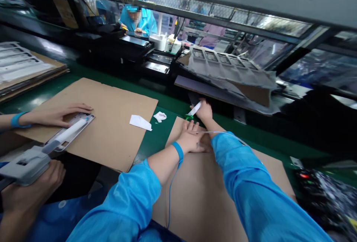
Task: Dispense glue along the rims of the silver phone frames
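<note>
My left hand (191, 137) lies on a brown cardboard sheet (208, 190), fingers spread, holding nothing I can see. A blue band with a thin cord circles that wrist. Just beyond it, at the far end of the cardboard, my right hand (205, 111) is closed around a slim white piece (195, 109); its exact kind is unclear. Below the white piece, near my left fingertips, is a small green item (189, 117); whether the two are joined I cannot tell. A thin clear tube (220, 131) runs from my left hand across my right forearm.
At left, a co-worker's hand (55, 114) steadies a metal-framed panel (64, 144); their other hand grips a grey tool (26, 165) with a white tube. Folded white paper (140, 122) and a crumpled scrap (160, 117) lie between us. A tray (227, 67) of frames stands behind.
</note>
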The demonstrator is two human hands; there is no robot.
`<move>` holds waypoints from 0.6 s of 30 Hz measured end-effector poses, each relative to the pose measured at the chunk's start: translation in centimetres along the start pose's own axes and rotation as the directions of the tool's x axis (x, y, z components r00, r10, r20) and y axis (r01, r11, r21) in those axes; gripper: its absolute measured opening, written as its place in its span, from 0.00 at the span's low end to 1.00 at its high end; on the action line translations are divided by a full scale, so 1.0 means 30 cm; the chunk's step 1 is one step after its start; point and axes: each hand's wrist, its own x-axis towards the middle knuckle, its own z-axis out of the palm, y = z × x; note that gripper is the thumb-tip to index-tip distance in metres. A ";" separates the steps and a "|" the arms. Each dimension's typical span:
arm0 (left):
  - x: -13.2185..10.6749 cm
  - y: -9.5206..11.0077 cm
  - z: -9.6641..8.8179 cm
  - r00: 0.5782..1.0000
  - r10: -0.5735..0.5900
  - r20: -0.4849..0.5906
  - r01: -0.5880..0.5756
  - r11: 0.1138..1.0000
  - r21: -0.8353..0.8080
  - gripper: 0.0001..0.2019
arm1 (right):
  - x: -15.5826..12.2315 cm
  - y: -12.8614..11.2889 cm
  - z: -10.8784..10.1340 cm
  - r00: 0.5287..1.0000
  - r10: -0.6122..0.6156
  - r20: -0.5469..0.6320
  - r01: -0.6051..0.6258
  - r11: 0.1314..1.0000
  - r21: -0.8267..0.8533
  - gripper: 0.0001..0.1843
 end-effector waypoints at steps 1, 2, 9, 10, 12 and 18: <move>0.004 -0.004 0.000 1.000 0.005 0.002 -0.005 1.000 0.004 0.40 | -0.007 0.026 -0.015 1.000 0.004 -0.006 -0.003 1.000 0.018 0.38; 0.008 -0.009 0.001 1.000 0.011 0.008 -0.011 1.000 0.008 0.39 | -0.014 0.050 -0.031 1.000 0.009 -0.010 -0.008 0.999 0.041 0.37; 0.035 -0.027 -0.019 0.994 0.067 0.084 -0.072 0.996 0.055 0.43 | -0.072 0.184 -0.167 0.980 0.170 -0.106 -0.134 0.949 0.287 0.38; 0.036 -0.029 -0.026 0.993 0.075 0.088 -0.080 0.995 0.062 0.42 | -0.088 0.206 -0.193 0.974 0.189 -0.122 -0.142 0.936 0.323 0.40; 0.038 -0.037 -0.039 0.993 0.078 0.083 -0.084 0.993 0.076 0.41 | -0.134 0.254 -0.247 0.964 0.220 -0.147 -0.150 0.911 0.383 0.44; 0.050 -0.083 -0.073 0.997 -0.039 -0.060 0.045 0.995 0.088 0.33 | -0.406 0.378 -0.368 0.953 0.242 -0.181 -0.139 0.884 0.447 0.46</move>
